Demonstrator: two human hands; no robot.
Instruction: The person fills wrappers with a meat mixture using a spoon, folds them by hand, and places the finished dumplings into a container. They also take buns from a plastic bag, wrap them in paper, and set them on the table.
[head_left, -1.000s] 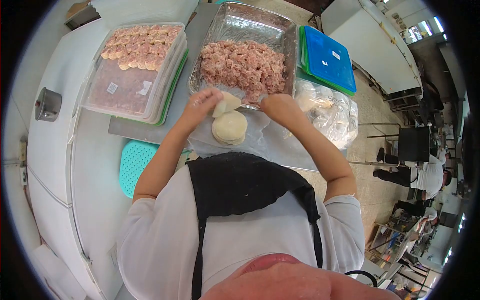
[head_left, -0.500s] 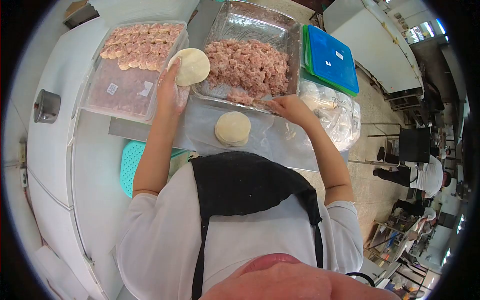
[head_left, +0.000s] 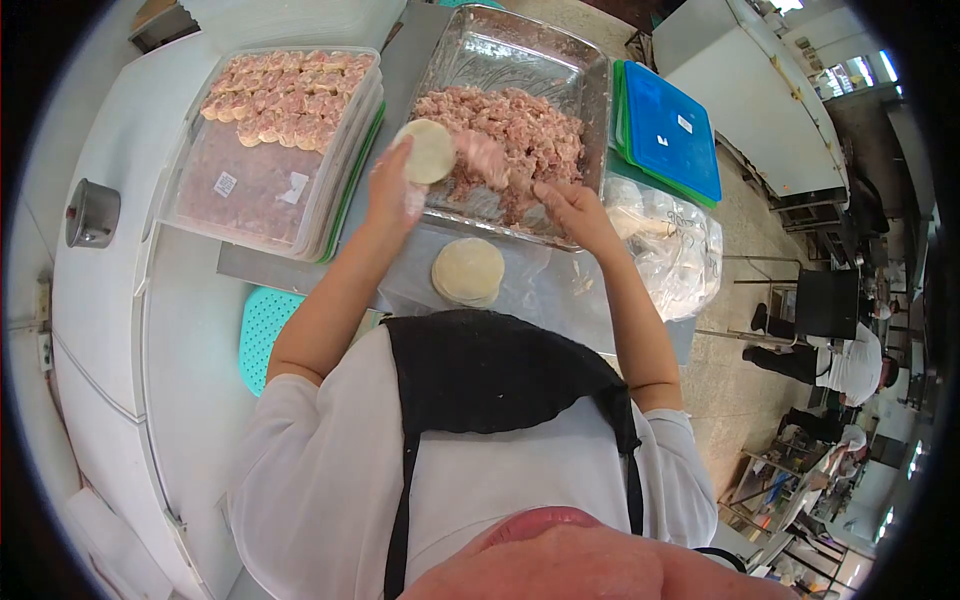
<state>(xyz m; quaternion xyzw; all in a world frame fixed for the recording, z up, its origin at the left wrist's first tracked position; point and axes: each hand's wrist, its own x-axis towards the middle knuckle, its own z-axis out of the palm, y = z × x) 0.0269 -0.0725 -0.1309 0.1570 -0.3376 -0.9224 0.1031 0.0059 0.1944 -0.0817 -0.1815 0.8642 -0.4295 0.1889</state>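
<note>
Okay, my left hand (head_left: pixel 393 190) is pinching a round wrapper (head_left: pixel 430 152), my right hand (head_left: pixel 575 210) is gripping some blurry tool (head_left: pixel 522 181), meat lump (head_left: pixel 480 157) near the wrapper.

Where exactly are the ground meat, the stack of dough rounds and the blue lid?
Ground meat (head_left: pixel 530 132), head view: middle of the heap.
Stack of dough rounds (head_left: pixel 469 268), head view: top round's upper face.
Blue lid (head_left: pixel 673 152), head view: middle of its flat top.

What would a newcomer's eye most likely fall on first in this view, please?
Probably the mound of pinkish mince in the metal tray straight ahead. Next might come the pale round wrapper in the left hand, then the bright blue lid right of the tray.
</note>
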